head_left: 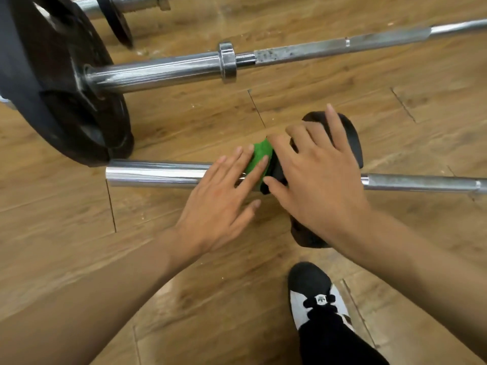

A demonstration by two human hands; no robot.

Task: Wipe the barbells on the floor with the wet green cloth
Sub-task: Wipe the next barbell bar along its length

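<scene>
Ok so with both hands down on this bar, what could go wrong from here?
1. The green cloth lies bunched on the near barbell, pinned only by the left hand fingertips, so it may slip off.
2. The right hand rests on a small black plate; if the bar rolls, fingers could get pinched.
3. The shoe is close to the bar.

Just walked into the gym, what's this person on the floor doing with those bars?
A person is cleaning a barbell lying on the wooden floor. The left hand presses a green cloth against its sleeve, and the right hand rests on the small black plate beside it. Another barbell lies behind.
</scene>
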